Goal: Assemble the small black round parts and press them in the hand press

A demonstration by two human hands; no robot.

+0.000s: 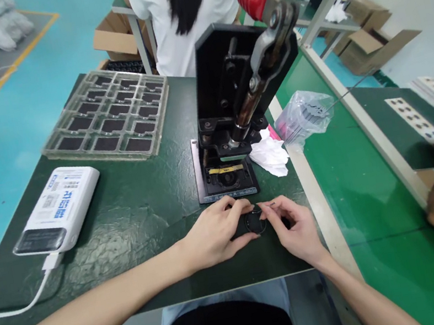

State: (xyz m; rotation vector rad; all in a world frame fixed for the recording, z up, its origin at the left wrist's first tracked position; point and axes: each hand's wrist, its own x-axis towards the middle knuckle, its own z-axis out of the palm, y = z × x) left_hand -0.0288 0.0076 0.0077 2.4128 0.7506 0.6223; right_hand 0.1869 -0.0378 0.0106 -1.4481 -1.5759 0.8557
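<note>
My left hand (pixel 215 233) grips a round black part (pixel 255 223) just in front of the hand press (pixel 223 100). My right hand (pixel 295 224) pinches something thin, perhaps a wire (pixel 269 205), though it's hard to tell from here.

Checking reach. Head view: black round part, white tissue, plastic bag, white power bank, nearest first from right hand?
Right hand:
1. Black round part: at its fingertips.
2. White tissue: ahead.
3. Plastic bag: farther ahead, on green bench.
4. White power bank: far left, on dark mat.
</note>
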